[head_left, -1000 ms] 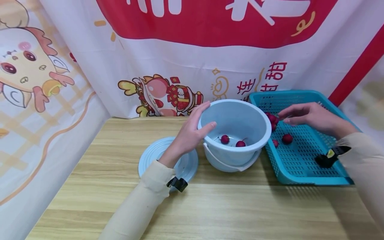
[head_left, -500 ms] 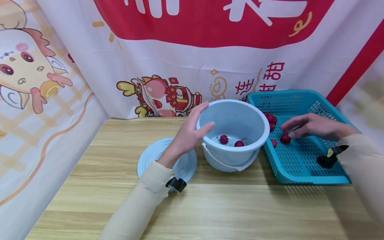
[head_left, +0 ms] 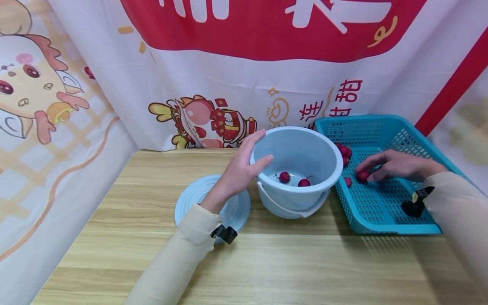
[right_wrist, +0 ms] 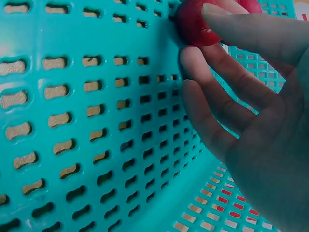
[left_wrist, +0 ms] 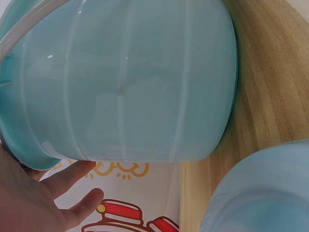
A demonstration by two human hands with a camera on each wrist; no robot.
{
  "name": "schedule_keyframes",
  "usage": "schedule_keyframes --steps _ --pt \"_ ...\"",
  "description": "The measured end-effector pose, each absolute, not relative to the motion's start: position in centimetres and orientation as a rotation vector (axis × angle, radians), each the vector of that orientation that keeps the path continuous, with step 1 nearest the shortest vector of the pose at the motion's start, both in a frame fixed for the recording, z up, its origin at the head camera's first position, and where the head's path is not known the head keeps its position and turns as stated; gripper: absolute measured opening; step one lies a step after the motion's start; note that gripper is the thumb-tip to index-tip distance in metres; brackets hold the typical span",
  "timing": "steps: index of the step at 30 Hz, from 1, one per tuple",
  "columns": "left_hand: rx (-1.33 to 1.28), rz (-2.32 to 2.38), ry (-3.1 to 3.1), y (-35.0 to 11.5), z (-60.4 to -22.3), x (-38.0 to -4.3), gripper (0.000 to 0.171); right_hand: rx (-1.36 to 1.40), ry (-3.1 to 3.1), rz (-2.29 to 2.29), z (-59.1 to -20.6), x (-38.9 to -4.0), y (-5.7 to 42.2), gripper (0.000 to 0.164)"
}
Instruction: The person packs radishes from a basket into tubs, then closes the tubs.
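A light-blue bucket (head_left: 289,199) stands upright on the table with two red radishes (head_left: 284,177) visible inside. My left hand (head_left: 244,163) holds its left rim, thumb over the edge; the left wrist view shows fingers (left_wrist: 72,176) against the outside. To the right, my right hand (head_left: 398,165) is inside a teal basket (head_left: 377,228), pinching a radish (head_left: 362,176) between thumb and fingers. The right wrist view shows this radish (right_wrist: 195,24) close to the basket floor. More radishes (head_left: 344,152) lie along the basket's left side, with a single small one (head_left: 347,182) nearer.
A round light-blue lid (head_left: 190,199) lies on the wooden table (head_left: 267,271) left of the bucket, partly under my left forearm. The bucket's white handle (head_left: 301,212) hangs down in front. A printed cloth (head_left: 213,76) hangs behind the table.
My right hand has come down and toward me from above the basket, and its fingers have closed on a radish. My left hand and the bucket have stayed in place.
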State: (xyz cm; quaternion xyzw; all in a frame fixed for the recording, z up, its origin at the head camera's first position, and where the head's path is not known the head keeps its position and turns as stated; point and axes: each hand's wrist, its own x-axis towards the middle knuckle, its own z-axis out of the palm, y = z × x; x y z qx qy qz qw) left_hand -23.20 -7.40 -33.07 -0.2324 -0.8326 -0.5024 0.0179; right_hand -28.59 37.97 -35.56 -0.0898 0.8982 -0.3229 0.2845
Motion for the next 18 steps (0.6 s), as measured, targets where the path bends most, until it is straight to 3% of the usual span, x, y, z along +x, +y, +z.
schedule_keyframes --steps 9,18 --pt "-0.715 -1.553 -2.592 -7.4 -33.1 -23.2 0.071 -0.232 2.499 -0.782 -35.6 -28.8 37.5 0.051" --pt "-0.723 -1.552 -2.582 -7.3 -33.0 -23.2 0.071 -0.247 2.691 -0.866 -33.9 -28.0 36.2 0.063"
